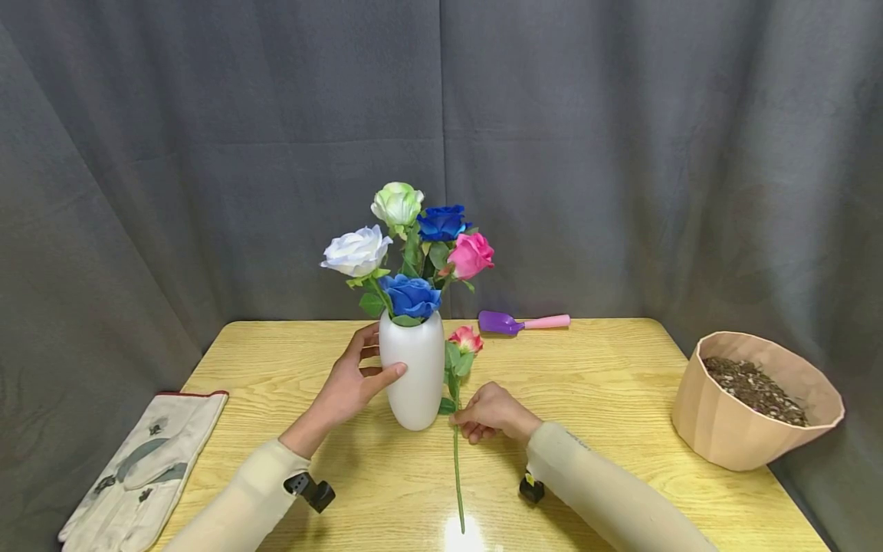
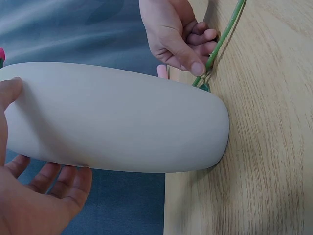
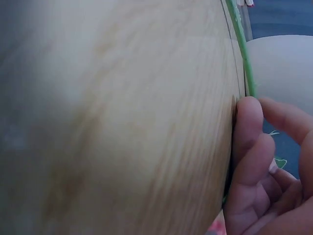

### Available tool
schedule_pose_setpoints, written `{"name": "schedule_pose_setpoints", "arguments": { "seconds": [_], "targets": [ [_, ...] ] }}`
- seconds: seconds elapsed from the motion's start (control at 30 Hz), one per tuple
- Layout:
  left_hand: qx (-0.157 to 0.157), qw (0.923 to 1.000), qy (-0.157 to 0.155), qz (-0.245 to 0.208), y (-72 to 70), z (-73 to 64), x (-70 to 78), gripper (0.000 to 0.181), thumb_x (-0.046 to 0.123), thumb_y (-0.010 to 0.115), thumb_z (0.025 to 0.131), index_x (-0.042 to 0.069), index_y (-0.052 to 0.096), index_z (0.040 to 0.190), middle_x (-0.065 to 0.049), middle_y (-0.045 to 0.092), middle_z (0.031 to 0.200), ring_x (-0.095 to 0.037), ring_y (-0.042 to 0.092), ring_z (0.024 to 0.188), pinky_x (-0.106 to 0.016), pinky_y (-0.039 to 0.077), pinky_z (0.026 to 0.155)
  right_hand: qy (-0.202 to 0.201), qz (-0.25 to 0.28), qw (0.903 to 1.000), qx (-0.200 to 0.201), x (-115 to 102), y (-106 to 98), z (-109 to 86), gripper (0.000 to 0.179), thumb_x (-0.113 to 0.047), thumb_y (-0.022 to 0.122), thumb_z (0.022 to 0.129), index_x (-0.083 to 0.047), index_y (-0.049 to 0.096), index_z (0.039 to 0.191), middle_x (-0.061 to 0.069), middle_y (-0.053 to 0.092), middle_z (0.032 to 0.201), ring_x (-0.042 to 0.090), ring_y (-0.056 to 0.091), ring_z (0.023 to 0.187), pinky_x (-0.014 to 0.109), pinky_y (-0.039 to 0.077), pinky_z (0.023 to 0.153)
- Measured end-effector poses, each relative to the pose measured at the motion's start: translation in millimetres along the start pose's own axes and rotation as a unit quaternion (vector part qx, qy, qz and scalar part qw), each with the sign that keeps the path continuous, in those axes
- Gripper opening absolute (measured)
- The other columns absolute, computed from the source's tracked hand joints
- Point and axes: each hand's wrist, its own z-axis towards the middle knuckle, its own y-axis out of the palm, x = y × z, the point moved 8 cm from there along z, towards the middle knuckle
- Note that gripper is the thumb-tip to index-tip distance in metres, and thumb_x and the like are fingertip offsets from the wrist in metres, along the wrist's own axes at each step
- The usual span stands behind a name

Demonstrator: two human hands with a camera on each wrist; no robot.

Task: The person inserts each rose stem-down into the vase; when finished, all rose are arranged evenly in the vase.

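A white vase [image 1: 414, 368] stands upright on the table, and my left hand [image 1: 353, 383] holds it from the left, thumb across the front and fingers behind. White, green, pink and blue roses [image 1: 411, 295] rise from its mouth. To its right lies a single pink-red rose [image 1: 465, 340] with a long green stem [image 1: 457, 475] pointing toward me. My right hand [image 1: 491, 414] pinches that stem just below its leaves, thumb against the fingers. In the left wrist view, the pinched stem [image 2: 225, 34] runs close beside the vase's base.
A purple scoop [image 1: 502, 323] with a pink handle lies at the table's back edge. On the right stands a peach-coloured planter [image 1: 710, 414] with soil inside. Work gloves [image 1: 148, 468] lie at the left edge. A grey curtain [image 1: 586, 153] hangs behind the table.
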Motion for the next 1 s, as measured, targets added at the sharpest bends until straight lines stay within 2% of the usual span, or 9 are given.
{"name": "schedule_pose_setpoints", "arguments": {
  "seconds": [0.17, 0.3, 0.43, 0.6, 1.0],
  "targets": [
    [-0.002, 1.0, -0.002, 0.001, 0.3, 0.3, 0.0, 0.081, 0.047, 0.074, 0.088, 0.025, 0.029, 0.152, -0.012, 0.047, 0.144, -0.034, 0.055, 0.128, -0.05, 0.052, 0.103, -0.004, 0.006, 0.9999, -0.009, -1, 0, -0.3, 0.023, -0.019, 0.078, 0.086, 0.0, 0.072, 0.074, 0.009, 0.071, 0.063, 0.011, 0.065, 0.05, 0.018, 0.047, 0.043],
    [-0.002, 1.0, -0.002, 0.004, 0.3, 1.2, 0.0, 0.081, 0.048, 0.074, 0.088, 0.026, 0.029, 0.152, -0.011, 0.047, 0.144, -0.033, 0.053, 0.13, -0.049, 0.052, 0.104, -0.012, 0.027, 0.9995, -0.015, -3, -3, -1.1, 0.018, -0.013, 0.074, 0.087, 0.002, 0.073, 0.079, 0.011, 0.072, 0.067, 0.012, 0.067, 0.053, 0.021, 0.054, 0.048],
    [0.0, 1.0, 0.0, 0.005, -0.1, 2.0, -0.1, 0.081, 0.048, 0.074, 0.088, 0.025, 0.03, 0.152, -0.011, 0.047, 0.145, -0.032, 0.051, 0.132, -0.049, 0.051, 0.105, -0.02, 0.045, 0.9988, -0.002, -5, -10, -0.2, 0.015, -0.009, 0.072, 0.088, 0.005, 0.073, 0.083, 0.012, 0.072, 0.07, 0.013, 0.068, 0.055, 0.026, 0.059, 0.054],
    [0.002, 0.9999, 0.002, 0.011, -0.2, 1.4, 0.1, 0.081, 0.048, 0.074, 0.088, 0.025, 0.029, 0.152, -0.011, 0.048, 0.144, -0.033, 0.055, 0.129, -0.05, 0.051, 0.104, -0.021, 0.053, 0.9981, 0.021, -5, -18, -0.6, 0.013, -0.006, 0.069, 0.089, 0.006, 0.073, 0.091, 0.011, 0.072, 0.071, 0.013, 0.069, 0.057, 0.026, 0.06, 0.056],
    [0.003, 1.0, 0.002, 0.007, -0.1, 0.1, 1.4, 0.082, 0.047, 0.074, 0.088, 0.025, 0.029, 0.152, -0.011, 0.048, 0.143, -0.033, 0.056, 0.127, -0.049, 0.051, 0.104, -0.031, 0.109, 0.993, 0.031, -13, -35, -10.7, 0.021, -0.005, 0.063, 0.093, 0.01, 0.066, 0.107, 0.008, 0.068, 0.074, 0.011, 0.068, 0.061, 0.022, 0.058, 0.058]
  ]
}}
